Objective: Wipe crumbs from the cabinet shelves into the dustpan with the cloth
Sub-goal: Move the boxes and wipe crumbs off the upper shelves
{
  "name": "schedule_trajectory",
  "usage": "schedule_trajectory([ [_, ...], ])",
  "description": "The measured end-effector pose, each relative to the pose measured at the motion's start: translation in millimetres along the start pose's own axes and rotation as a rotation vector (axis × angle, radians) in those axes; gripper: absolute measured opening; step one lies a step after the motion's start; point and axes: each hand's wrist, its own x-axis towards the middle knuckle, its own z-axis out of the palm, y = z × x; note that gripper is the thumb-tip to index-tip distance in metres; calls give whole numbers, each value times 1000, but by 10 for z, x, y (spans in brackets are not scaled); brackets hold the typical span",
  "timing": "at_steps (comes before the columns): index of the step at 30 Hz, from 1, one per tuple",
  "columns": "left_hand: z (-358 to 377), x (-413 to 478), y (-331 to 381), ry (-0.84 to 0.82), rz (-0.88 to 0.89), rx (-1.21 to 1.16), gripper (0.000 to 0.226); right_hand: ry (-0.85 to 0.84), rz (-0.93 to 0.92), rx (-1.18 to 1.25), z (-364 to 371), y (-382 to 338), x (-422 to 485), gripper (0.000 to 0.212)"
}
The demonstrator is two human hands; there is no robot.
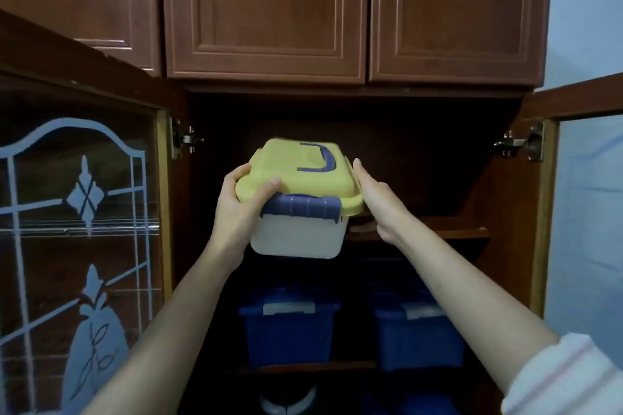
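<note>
A white plastic storage box [300, 236] with a yellow lid and purple latch and handle hangs in the air before the open cabinet, level with the upper wooden shelf [438, 231]. My left hand [237, 205] grips its left side, thumb curled over the lid's corner. My right hand [377, 199] holds the right side, fingers stretched along the lid's edge. The shelf behind the box is dark; crumbs cannot be made out. No cloth or dustpan is in view.
Two blue lidded bins [290, 323] [418, 330] stand on the lower shelf. The left cabinet door with patterned glass [77, 246] and the right door [586, 212] are swung open. Closed wooden doors [269, 10] are above. A dark round object [286, 404] sits at the bottom.
</note>
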Motion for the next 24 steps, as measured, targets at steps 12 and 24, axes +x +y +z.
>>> schedule_trajectory([
  [12, 8, 732, -444, -108, 72, 172, 66, -209, -39, -71, 123, 264, 663, 73],
  [24, -19, 1061, -789, -93, 64, 307, 72, -31, -196, -36, 332, 426, 949, 89],
])
